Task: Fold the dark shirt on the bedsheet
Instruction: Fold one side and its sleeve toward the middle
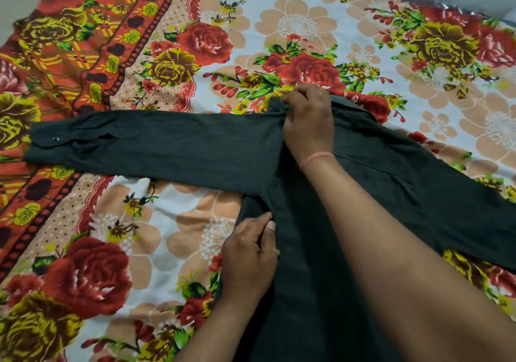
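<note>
Dark shirt (405, 183) is spread on bedsheet (307, 26), sleeve (145, 144) twd 9 o'clock; shoulder pinched by right hand (307, 121), side edge gripped by left hand (248, 255).

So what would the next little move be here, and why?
Probably lift both grips and swing that edge rightward over the body of the dark green cloth shirt. The right hand pinches the shoulder by the collar, the left hand pinches the side seam under the armpit, and the long sleeve lies flat, stretched out leftward on the floral bedsheet.
</note>
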